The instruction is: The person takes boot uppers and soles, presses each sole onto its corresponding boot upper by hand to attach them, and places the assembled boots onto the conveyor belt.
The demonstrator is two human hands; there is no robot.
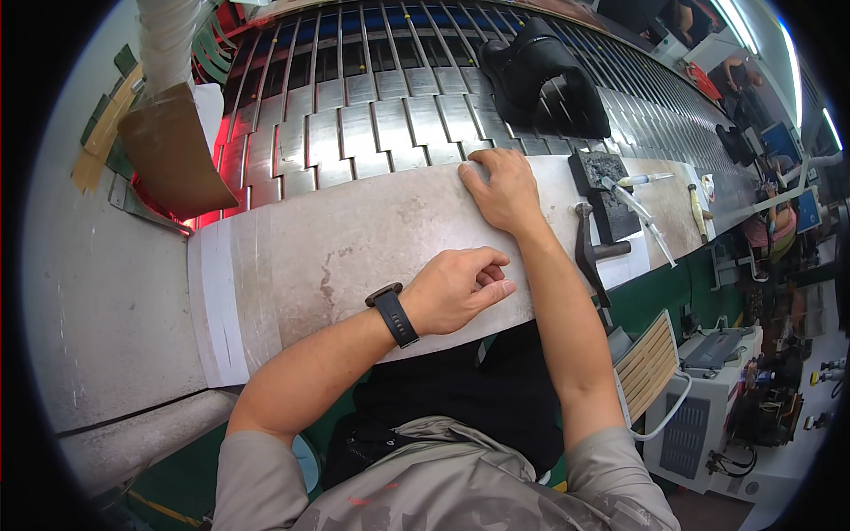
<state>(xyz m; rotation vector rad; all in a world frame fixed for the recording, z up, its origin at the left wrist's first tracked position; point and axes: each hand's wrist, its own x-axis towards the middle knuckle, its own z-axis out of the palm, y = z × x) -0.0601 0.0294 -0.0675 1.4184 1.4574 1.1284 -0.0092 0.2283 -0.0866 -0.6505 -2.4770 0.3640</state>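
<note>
My right hand (pixel 505 188) rests at the far edge of the pale worktop (pixel 372 239), its fingers bent over the edge beside the metal slat conveyor (pixel 363 128). It holds nothing that I can see. Nearer to me, my left hand (pixel 460 288) hovers over or lies on the worktop's front part. Its fingers are loosely curled, with the thumb apart from the index finger and nothing between them. A black watch (pixel 394 314) is on that wrist. Right of my right forearm lies a hammer (pixel 586 252) with a dark head. On the conveyor sits a black, glossy, boot-like item (pixel 544 75).
Dark blocks (pixel 614 212) with slim pen-like tools (pixel 639 208) lie on the right, near a second hammer (pixel 697 212) with a pale handle. A brown board (pixel 173 150) hangs at the left by a red glow. A wood-slatted seat (pixel 646 363) and other people are to the right.
</note>
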